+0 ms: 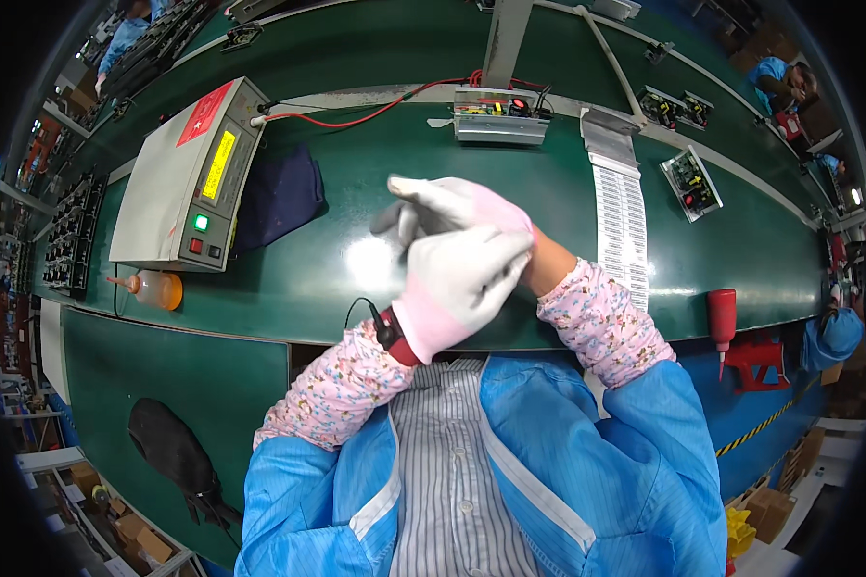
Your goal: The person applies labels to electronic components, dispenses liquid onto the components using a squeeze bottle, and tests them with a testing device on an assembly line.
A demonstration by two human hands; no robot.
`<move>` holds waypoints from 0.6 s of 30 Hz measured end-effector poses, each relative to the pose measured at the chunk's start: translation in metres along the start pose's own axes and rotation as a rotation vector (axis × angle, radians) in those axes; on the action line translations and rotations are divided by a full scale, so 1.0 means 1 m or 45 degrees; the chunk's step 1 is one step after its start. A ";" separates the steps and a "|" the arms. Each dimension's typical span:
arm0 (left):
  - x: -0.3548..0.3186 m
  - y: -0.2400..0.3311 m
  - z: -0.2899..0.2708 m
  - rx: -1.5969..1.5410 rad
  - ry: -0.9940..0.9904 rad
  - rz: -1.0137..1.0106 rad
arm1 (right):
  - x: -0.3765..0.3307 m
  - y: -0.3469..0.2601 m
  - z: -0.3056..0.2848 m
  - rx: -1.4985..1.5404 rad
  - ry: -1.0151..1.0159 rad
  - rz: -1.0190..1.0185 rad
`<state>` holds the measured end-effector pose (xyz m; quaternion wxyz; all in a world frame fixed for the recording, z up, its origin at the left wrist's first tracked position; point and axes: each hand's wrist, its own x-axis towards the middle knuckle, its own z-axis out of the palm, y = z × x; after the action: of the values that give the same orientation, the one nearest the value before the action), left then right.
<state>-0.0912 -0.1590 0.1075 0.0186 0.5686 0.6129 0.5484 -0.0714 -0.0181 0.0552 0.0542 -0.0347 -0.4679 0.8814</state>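
1. You seem to be seating the right glove (460,204): your left grip (457,282), itself gloved, is bent in at the pink cuff (506,215), fingers nearly closed. It looks to have hold of the fabric there, though the exact pinch is hidden.
2. Your right grip (438,200) is inside that glove, loosely part-open and holding nothing that shows; some of its fingers are blurred or covered, so you can't tell how far each one is bent.
3. To do this well, pinch only the cuff, draw it evenly toward your bare right wrist (550,262), and keep your right fingers straight so each reaches its tip. Work round the cuff rather than tugging one side, and keep the cord at your left wrist strap (389,332) from snagging.
4. The glove is raised over the tabletop (308,298), nearer its near edge than its far edge, between the boxy tester (175,183) and the label sheet (622,226).
5. Its fingertips point toward the tabletop's far left corner, its cuff toward the near right corner; the long axis runs diagonally between the two, closer to left-right than near-far.
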 end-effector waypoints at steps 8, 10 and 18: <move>-0.012 0.008 0.021 -0.305 -0.060 -0.265 | 0.003 -0.013 -0.010 0.272 -0.113 -0.465; -0.009 0.005 0.018 -0.212 -0.045 -0.189 | -0.007 -0.026 -0.008 0.339 -0.215 -0.419; 0.014 -0.036 -0.004 -0.408 0.331 -0.455 | -0.040 -0.030 -0.019 -0.043 -0.181 -0.369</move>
<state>-0.1227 -0.1428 0.0926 0.1259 0.3659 0.6062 0.6948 -0.0280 0.0090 0.0701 0.1470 0.0946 -0.4855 0.8566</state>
